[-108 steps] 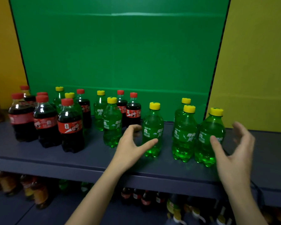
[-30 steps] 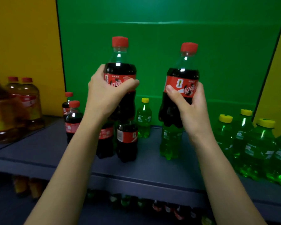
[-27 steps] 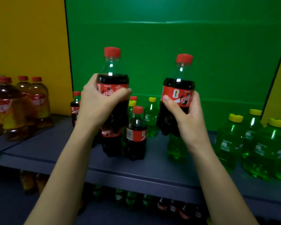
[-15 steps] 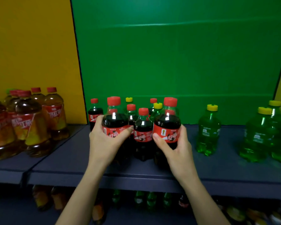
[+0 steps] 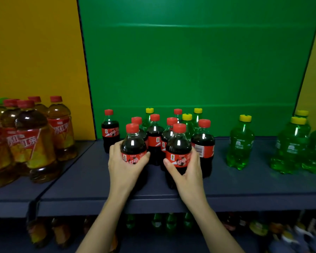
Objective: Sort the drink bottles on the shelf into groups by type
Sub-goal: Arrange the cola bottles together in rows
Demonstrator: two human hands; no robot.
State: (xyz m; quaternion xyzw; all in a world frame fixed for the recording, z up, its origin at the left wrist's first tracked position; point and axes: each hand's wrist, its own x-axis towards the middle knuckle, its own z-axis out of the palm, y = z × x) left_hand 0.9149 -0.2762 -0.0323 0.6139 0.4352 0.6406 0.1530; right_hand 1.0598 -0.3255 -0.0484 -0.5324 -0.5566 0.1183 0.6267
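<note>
Left hand (image 5: 125, 167) and right hand (image 5: 185, 170) each grip a cola bottle (image 5: 134, 143), fingers wrapped. Packed cola cluster (image 5: 154, 137) just beyond the fingers; careless release likely topples neighbours.

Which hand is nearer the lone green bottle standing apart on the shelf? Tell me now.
Right. The right hand holds the right front cola bottle, just left of the lone green bottle; the left hand holds the left front cola bottle, farther left.

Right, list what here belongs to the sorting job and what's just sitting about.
Job:
- left hand gripping the left cola bottle
- right hand gripping the right cola bottle
- cola cluster with yellow-capped green bottles mixed in behind
- green group at the right

Sitting about:
- tea bottles on the left shelf section
- lower-shelf bottles
</note>
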